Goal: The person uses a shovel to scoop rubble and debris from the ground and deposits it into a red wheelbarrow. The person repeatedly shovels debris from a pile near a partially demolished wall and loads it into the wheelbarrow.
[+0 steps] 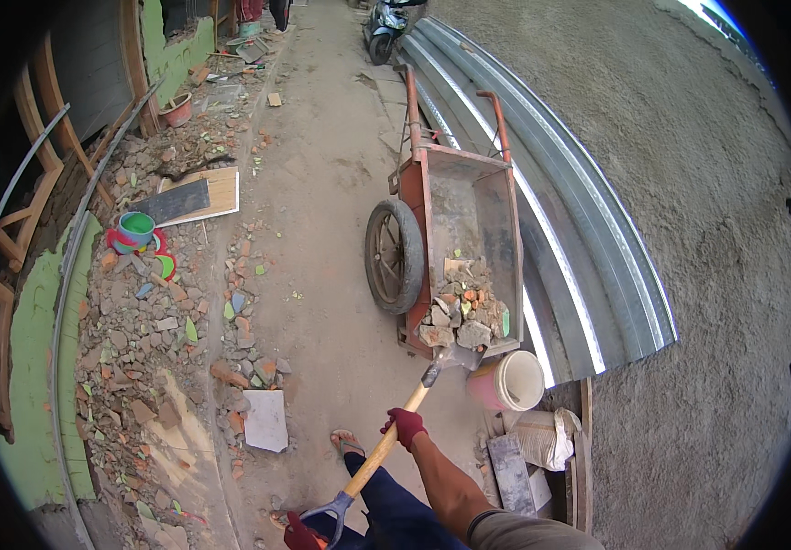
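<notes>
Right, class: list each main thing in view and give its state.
Cart: partly loaded with rubble
Shovel: held, blade at the cart's near end
Right hand: gloved, closed around the shovel
Left hand: gloved, gripping the shovel's handle
White bucket: open
Motorbike: standing upright
Metal sheets: lying beside the cart

Looks bright w/ soft daylight. Glares white along long, grey, ridged metal sheets (570, 238). Bends & goes black nr edges.

The right arm (455, 486) is reaching out, the right hand (405, 428) holding tight. The left hand (301, 533) is gripping down low.
</notes>
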The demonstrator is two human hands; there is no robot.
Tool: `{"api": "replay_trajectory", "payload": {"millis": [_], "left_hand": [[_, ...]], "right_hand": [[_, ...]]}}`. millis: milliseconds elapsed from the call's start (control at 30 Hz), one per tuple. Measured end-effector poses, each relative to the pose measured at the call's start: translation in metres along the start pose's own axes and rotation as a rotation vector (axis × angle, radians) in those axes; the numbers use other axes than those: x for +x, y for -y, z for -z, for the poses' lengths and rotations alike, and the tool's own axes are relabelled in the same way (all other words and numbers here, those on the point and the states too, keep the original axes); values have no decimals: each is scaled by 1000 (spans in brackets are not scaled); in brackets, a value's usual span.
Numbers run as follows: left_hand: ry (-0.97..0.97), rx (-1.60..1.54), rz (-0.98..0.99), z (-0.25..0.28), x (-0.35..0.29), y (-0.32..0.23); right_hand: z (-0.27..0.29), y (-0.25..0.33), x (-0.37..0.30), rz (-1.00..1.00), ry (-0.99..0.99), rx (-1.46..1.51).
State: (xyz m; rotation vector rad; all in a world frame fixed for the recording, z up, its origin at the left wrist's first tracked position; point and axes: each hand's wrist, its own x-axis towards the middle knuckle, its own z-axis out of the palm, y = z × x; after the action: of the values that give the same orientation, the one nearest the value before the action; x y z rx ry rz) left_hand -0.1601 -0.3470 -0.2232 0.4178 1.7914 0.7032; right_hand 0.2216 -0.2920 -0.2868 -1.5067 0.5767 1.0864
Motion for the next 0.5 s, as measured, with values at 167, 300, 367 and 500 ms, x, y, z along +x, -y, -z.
{"api": "replay_trajectory", "payload": {"millis": [167, 300, 367, 500], "left_hand": [[421, 65, 199, -99, -69, -78], [502, 237, 74, -112, -107, -122], [531, 363, 26, -94, -110, -137], [522, 524, 1, -27, -100, -153]], "right_hand": [[112, 28, 81, -155, -142, -95], [183, -43, 56, -262, -247, 240], [202, -64, 30, -269, -328, 334], [191, -94, -17, -277, -203, 259]]}}
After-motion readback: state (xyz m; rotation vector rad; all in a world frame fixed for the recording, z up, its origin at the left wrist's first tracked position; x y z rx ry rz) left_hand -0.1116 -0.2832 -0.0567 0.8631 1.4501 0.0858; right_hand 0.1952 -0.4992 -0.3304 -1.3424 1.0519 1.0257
